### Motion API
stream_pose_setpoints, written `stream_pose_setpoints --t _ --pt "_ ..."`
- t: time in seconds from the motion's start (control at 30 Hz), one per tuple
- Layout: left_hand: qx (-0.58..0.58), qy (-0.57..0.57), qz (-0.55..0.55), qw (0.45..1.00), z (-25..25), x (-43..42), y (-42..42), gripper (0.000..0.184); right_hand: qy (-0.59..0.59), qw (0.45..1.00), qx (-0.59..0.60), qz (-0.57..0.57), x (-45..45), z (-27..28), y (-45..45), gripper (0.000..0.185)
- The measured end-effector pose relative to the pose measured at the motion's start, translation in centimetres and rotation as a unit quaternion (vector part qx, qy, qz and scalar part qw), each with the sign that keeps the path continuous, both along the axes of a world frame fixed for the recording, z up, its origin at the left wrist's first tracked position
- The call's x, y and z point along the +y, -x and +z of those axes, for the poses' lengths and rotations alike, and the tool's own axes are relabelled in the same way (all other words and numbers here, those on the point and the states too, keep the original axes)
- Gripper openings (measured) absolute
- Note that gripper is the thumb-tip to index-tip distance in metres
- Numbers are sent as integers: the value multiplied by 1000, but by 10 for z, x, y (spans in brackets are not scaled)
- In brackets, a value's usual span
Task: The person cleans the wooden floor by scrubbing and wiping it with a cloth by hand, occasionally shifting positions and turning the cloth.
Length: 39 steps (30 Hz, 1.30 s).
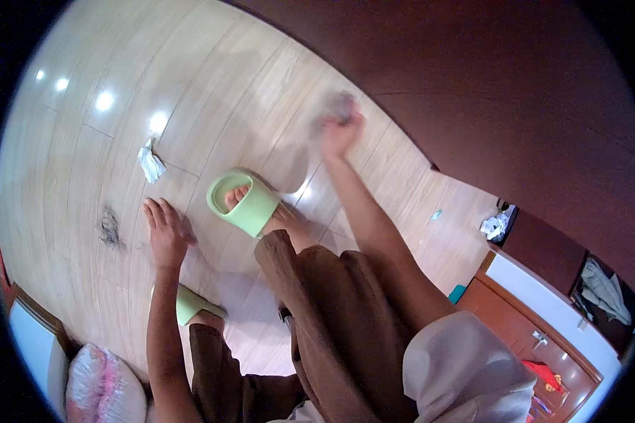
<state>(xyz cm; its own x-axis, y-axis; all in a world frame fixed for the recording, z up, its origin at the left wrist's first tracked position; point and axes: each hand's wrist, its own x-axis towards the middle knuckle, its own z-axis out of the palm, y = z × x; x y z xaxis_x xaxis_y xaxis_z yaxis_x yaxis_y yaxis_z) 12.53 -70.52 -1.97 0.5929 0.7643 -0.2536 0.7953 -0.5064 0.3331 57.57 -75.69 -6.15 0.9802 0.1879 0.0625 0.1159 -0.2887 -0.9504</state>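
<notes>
My right hand [342,134] is closed on a grey, fuzzy clump [343,104], close to the edge of a dark brown surface. Both are smeared by motion, so I cannot tell exactly what the clump is. Fingers stretched out, my left hand [166,233] is held over the wooden floor [254,106] with nothing in it. A dark tangle like hair or dust [109,227] lies on the floor to the left of that hand. Above the same hand lies a crumpled white tissue [150,162].
Green slippers [261,206] are on my feet, between my hands. The large dark brown surface [487,92] borders the floor on the right. At lower right stand a wooden door [508,317] and a crumpled white wad [496,225]. A pink-and-white bundle [102,384] sits at lower left.
</notes>
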Motion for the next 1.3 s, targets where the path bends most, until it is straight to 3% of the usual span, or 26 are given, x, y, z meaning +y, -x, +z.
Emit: stream_pose_setpoints --t 0.07,0.13,0.23,0.27,0.3,0.33,0.37,0.43,0.47,0.5,0.53,0.6,0.7,0.77,0.83,0.9,1.0,1.1,1.13,1.23,1.3 --pt "-11 8 16 1000 5 0 -4 119 45 986 16 -160 -26 -8 -55 27" --pt "-9 28 24 999 13 1 -5 119 117 939 75 -315 -5 18 -60 26" --pt "-7 35 30 999 16 2 -6 117 22 905 96 -415 79 37 -44 29" --pt "5 15 13 1000 12 2 -4 116 -42 912 114 -391 109 40 -29 32" --pt "16 -6 -2 1000 5 1 -2 116 170 926 42 -333 133 22 -21 32" --pt "27 -25 -18 999 1 0 0 116 374 890 -35 -259 157 -4 -14 31" --pt "24 -8 -13 1000 3 1 1 114 402 890 -67 -205 183 -35 -8 30" --pt "17 24 1 1000 13 3 -3 111 217 971 31 -99 226 -8 40 23" --pt "25 14 -15 999 17 6 -5 108 -8 986 162 -43 246 44 81 20" --pt "34 5 -31 999 23 8 -7 106 79 994 34 62 260 28 98 21" --pt "43 -4 -46 998 29 11 -9 104 150 972 -70 168 270 19 114 25" --pt "53 42 -35 997 50 18 -13 100 223 871 -271 343 283 12 142 33" --pt "-18 70 43 996 40 20 -2 99 146 777 -145 595 278 32 146 34" --pt "-48 70 94 992 33 24 8 100 31 811 -177 557 257 41 127 35" --pt "-35 53 125 990 37 46 14 103 37 884 -142 443 240 60 105 35" --pt "-16 26 136 990 50 69 8 101 184 898 -254 308 234 70 76 37" --pt "45 1 146 988 26 76 -1 85 197 911 -217 291 263 22 45 36" --pt "130 1 115 985 14 75 -12 73 201 876 -271 345 287 25 80 35" --pt "162 -1 99 982 14 78 -13 71 189 853 -251 417 293 33 85 37" --pt "205 24 33 978 10 84 -13 77 178 853 -229 435 313 54 100 38" --pt "154 26 90 984 4 79 -13 73 200 877 -258 352 330 53 107 36"
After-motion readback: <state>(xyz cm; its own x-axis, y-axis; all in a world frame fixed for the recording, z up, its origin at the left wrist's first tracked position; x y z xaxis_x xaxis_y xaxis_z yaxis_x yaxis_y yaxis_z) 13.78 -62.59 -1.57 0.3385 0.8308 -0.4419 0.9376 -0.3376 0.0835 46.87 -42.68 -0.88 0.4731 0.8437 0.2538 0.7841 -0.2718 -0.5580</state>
